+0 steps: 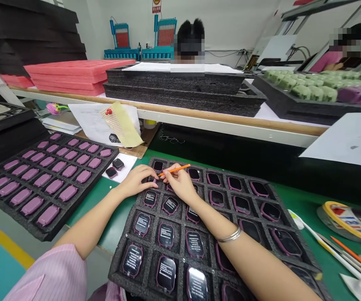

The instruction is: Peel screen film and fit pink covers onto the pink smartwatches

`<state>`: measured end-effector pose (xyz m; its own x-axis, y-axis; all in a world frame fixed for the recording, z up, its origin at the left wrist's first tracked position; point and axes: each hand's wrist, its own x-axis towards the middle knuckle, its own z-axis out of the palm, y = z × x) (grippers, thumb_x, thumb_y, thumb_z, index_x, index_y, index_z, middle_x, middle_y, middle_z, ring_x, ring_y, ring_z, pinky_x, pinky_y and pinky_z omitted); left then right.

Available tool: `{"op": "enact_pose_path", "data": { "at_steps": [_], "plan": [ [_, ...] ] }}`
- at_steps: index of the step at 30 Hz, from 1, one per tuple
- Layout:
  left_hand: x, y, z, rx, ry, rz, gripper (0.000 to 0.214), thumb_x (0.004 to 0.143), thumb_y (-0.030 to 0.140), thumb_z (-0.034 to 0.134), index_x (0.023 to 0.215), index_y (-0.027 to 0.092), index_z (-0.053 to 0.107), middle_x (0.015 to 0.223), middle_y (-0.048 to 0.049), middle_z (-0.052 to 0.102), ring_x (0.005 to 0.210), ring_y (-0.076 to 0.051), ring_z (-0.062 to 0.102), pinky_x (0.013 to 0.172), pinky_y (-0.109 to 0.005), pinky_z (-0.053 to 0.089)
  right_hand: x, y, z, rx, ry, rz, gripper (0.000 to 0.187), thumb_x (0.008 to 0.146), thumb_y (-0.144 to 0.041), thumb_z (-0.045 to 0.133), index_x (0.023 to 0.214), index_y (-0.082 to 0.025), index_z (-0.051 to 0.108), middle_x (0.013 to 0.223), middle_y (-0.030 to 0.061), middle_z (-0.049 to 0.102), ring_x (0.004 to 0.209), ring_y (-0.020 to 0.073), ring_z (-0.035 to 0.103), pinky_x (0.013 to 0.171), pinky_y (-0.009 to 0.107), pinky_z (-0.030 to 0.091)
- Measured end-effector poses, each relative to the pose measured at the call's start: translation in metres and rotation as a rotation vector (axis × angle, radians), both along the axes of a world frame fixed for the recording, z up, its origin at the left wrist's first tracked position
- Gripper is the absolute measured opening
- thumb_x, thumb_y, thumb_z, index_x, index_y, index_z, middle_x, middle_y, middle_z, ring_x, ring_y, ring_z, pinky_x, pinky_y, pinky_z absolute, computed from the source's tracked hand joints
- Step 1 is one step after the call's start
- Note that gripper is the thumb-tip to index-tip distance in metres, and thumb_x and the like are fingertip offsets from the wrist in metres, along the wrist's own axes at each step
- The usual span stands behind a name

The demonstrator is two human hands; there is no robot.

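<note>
A black foam tray [122,251] holds rows of purple-framed smartwatch bodies [167,235] in square pockets, several screens lit with white text and others dark. My left hand [138,179] is over a back-left pocket, its thumb and fingers closed around the smartwatch [151,179] there, which they partly cover. Between the thumb and fingers of my right hand [179,182] is a thin orange pen-like stick [183,167], its tip pointing left at that smartwatch. Whether the tip touches the screen I cannot tell. My right forearm covers part of the tray's middle.
Another foam tray [83,192] of purple watch bodies lies left, near two watches [117,163] on white paper. A shelf [199,117] with black and pink foam runs across the back. Tools and a tape roll [334,221] lie right. Two people are beyond the shelf.
</note>
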<state>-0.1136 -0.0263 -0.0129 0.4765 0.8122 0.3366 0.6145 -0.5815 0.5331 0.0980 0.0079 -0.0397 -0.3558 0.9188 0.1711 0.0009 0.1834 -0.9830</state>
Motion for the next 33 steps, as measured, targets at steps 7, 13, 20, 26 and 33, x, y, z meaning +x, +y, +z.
{"op": "enact_pose_path", "data": {
  "at_steps": [7, 13, 20, 26, 33],
  "plan": [
    [0.001, 0.0, -0.007, -0.063, -0.086, 0.114, 0.043, 0.079, 0.047, 0.08, 0.111, 0.024, 0.065, 0.114, -0.0058, 0.069, 0.111, -0.026, 0.063, 0.1, -0.042, 0.049, -0.001, -0.001, 0.001, 0.015, -0.013, 0.006, 0.026, 0.097, -0.041, 0.064, 0.097, -0.015, 0.063, 0.084, 0.0003, 0.07, 0.069, 0.0132, 0.067, 0.072, 0.033, 0.058],
    [0.003, 0.0, -0.01, -0.133, -0.152, 0.17, 0.059, 0.073, 0.04, 0.086, 0.121, 0.023, 0.057, 0.119, -0.0066, 0.067, 0.112, -0.025, 0.065, 0.101, -0.042, 0.05, -0.002, -0.003, 0.002, 0.031, -0.013, 0.003, 0.036, 0.091, -0.053, 0.067, 0.092, -0.019, 0.059, 0.082, 0.0032, 0.074, 0.068, 0.016, 0.069, 0.072, 0.034, 0.058],
    [0.005, 0.0, -0.012, -0.144, -0.177, 0.183, 0.056, 0.074, 0.039, 0.086, 0.119, 0.023, 0.058, 0.118, -0.006, 0.067, 0.112, -0.025, 0.064, 0.102, -0.041, 0.05, -0.001, -0.002, 0.001, 0.045, -0.036, 0.021, 0.029, 0.095, -0.045, 0.065, 0.094, -0.017, 0.061, 0.082, 0.0006, 0.072, 0.07, 0.0147, 0.069, 0.073, 0.034, 0.058],
    [0.005, 0.0, -0.014, -0.093, -0.136, 0.185, 0.048, 0.078, 0.043, 0.082, 0.116, 0.023, 0.06, 0.117, -0.0062, 0.067, 0.112, -0.026, 0.063, 0.101, -0.043, 0.049, -0.003, -0.004, 0.004, 0.068, -0.038, -0.007, 0.024, 0.097, -0.038, 0.065, 0.096, -0.015, 0.066, 0.084, 0.0001, 0.07, 0.072, 0.0138, 0.068, 0.073, 0.033, 0.059],
    [0.01, -0.005, -0.003, 0.017, -0.042, 0.104, 0.037, 0.086, 0.048, 0.074, 0.113, 0.023, 0.067, 0.12, -0.0091, 0.067, 0.12, -0.029, 0.057, 0.108, -0.048, 0.041, 0.035, -0.002, 0.019, 0.068, 0.03, -0.185, 0.029, 0.095, -0.044, 0.066, 0.095, -0.015, 0.064, 0.081, 0.0003, 0.071, 0.073, 0.0154, 0.07, 0.075, 0.035, 0.06]
  ]
}}
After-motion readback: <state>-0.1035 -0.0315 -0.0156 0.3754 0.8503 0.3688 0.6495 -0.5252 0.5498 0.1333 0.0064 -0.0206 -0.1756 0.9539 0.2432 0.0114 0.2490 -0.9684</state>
